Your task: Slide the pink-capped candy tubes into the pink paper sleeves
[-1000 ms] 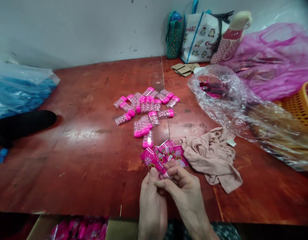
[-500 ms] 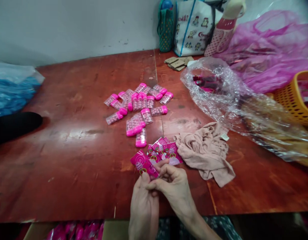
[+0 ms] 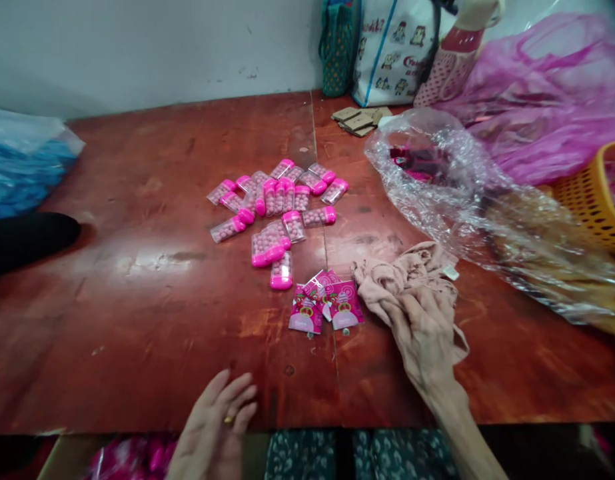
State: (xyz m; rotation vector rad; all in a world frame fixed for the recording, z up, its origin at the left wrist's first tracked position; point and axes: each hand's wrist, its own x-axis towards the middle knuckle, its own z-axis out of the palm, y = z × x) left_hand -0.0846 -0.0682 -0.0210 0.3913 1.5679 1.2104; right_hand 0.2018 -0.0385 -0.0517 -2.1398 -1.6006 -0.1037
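Counter (image 3: 137, 333), red-brown. Cloth (image 3: 387, 273) crumpled on it, right of centre. Right hand (image 3: 427, 333) on cloth; cannot tell if it grips. Left hand (image 3: 220, 413) at front edge, fingers loosely spread. Tube cluster (image 3: 272, 253) mid-counter, pink-capped. Packet pile (image 3: 344, 307) just left of cloth.

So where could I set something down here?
The widest bare patch lies left of the pink-capped tubes, reaching to the black object and blue-filled bag. A smaller one sits in front of the printed packets, between left hand and right hand. The right is crowded: cloth, clear plastic, pink bag, yellow basket.
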